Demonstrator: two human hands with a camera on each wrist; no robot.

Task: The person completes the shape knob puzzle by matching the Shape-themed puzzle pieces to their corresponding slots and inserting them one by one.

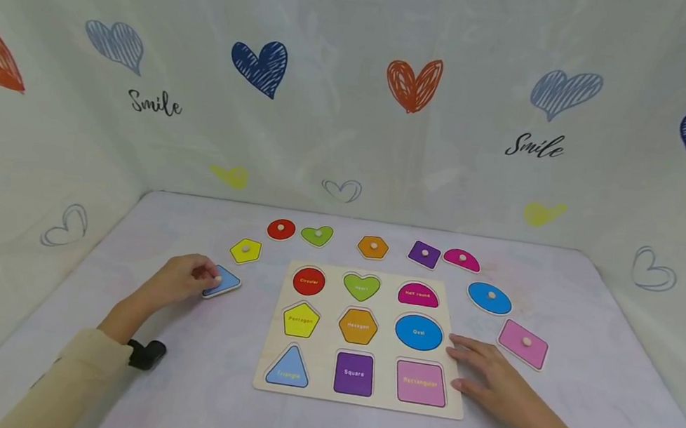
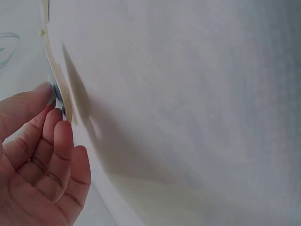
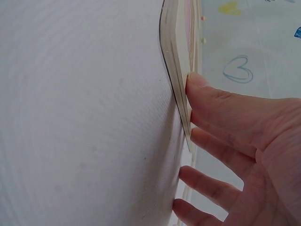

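A pale cloth covers the table (image 1: 184, 379), and a sheet printed with hearts and "Smile" hangs behind and at both sides. The left hand (image 1: 179, 279) pinches the blue triangle piece (image 1: 224, 281), which lies on the cloth left of the puzzle board (image 1: 266, 375). The right hand (image 1: 490, 375) rests flat, fingers relaxed, against the board's right edge. Both wrist views are too close to show more than edges and fingertips.

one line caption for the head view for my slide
Left hand pinches a blue triangle piece while the right hand rests on the shape puzzle board.
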